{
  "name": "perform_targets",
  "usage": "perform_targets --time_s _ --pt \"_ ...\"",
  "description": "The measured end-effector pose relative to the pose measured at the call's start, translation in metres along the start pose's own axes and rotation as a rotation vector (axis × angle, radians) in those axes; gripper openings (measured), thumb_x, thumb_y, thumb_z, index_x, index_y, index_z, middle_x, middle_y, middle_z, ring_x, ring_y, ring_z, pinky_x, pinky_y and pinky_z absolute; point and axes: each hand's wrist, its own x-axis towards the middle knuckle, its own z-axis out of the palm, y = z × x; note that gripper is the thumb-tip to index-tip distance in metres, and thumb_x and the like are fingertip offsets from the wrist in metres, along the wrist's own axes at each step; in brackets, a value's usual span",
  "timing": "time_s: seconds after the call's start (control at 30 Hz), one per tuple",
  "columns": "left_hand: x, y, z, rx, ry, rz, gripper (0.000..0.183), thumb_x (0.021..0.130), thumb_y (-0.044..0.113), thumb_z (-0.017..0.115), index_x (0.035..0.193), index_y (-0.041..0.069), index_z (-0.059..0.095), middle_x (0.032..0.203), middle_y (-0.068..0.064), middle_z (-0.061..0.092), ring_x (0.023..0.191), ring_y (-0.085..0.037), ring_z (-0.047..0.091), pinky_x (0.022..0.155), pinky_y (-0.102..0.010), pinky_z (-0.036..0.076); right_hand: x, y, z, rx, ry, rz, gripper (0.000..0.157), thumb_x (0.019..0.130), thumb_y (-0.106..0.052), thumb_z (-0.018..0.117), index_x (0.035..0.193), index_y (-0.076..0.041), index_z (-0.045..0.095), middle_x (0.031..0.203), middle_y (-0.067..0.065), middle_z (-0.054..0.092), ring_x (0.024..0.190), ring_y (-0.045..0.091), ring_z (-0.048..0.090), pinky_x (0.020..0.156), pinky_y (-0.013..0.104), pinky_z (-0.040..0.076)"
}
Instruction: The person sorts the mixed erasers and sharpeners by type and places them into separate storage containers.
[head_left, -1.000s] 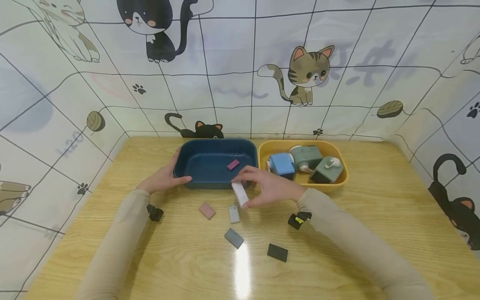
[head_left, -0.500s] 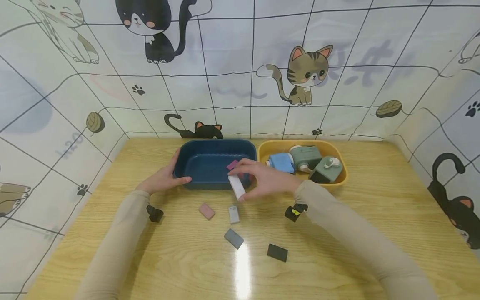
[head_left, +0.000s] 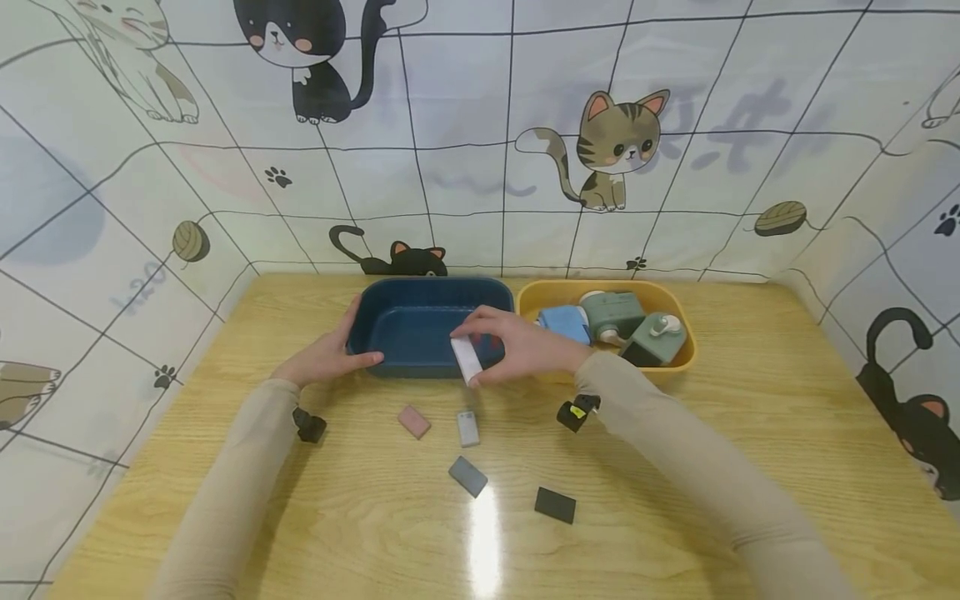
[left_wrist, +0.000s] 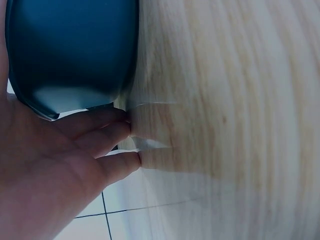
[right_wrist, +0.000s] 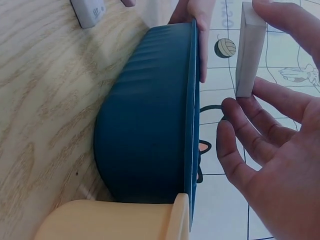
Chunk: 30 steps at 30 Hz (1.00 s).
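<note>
My right hand (head_left: 517,343) pinches a white rectangular block (head_left: 466,358) between thumb and fingertips, over the front rim of the dark blue bin (head_left: 405,333). In the right wrist view the block (right_wrist: 250,52) stands on end between the fingertips, clear of the bin wall (right_wrist: 145,115). My left hand (head_left: 322,354) rests against the bin's left end, thumb along the front corner and fingers extended along the outer side. Its fingertips touch the table in the left wrist view. The bin's front right inside is mostly hidden behind the right hand.
On the table lie a pink block (head_left: 414,422), a light grey block (head_left: 468,429), a slate grey block (head_left: 468,477) and a black block (head_left: 555,505). A yellow bin (head_left: 682,354) with blue and green bottle-like things (head_left: 613,317) adjoins the blue bin. A cat-patterned backdrop stands behind.
The right hand has moved up and left with the white block, from in front of the blue bin to over its front rim. It now covers the magenta piece inside. The left hand stays put.
</note>
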Motion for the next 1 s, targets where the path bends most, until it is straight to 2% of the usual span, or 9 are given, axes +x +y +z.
perform_targets --time_s 0.3,0.5,0.7,1.0 --pt "0.001 -0.001 -0.001 -0.007 -0.001 0.0 0.111 0.087 0.049 0.067 0.151 0.03 -0.021 0.159 -0.019 -0.001 0.136 -0.048 0.026 0.107 -0.058 0.025 0.013 0.006 -0.004 0.019 0.02 -0.013 0.065 0.079 -0.031 0.08 0.133 -0.005 0.057 0.12 0.006 0.051 0.102 0.031 0.051 0.077 0.045 0.046" --pt "0.001 0.0 -0.002 -0.006 -0.004 -0.002 0.111 0.088 0.048 0.067 0.152 0.027 -0.021 0.158 -0.02 -0.001 0.136 -0.048 0.025 0.107 -0.058 0.024 0.02 0.005 -0.008 0.006 0.024 0.013 0.066 0.078 -0.034 0.079 0.134 -0.008 0.057 0.122 0.006 0.051 0.103 0.031 0.053 0.076 0.037 0.045" --pt "0.0 0.001 -0.002 -0.006 0.002 0.002 0.11 0.088 0.049 0.067 0.153 0.024 -0.019 0.157 -0.025 0.002 0.134 -0.051 0.027 0.106 -0.059 0.025 0.03 0.008 -0.013 0.019 0.049 0.043 0.065 0.077 -0.033 0.081 0.133 -0.008 0.058 0.122 0.006 0.051 0.099 0.026 0.052 0.08 0.042 0.048" --pt "-0.001 0.001 -0.001 -0.011 -0.007 -0.019 0.111 0.088 0.05 0.067 0.151 0.028 -0.021 0.157 -0.026 0.004 0.134 -0.049 0.027 0.107 -0.058 0.025 0.04 0.019 -0.019 0.034 0.067 0.093 0.067 0.078 -0.033 0.081 0.134 -0.005 0.057 0.12 0.008 0.051 0.101 0.027 0.051 0.076 0.033 0.048"
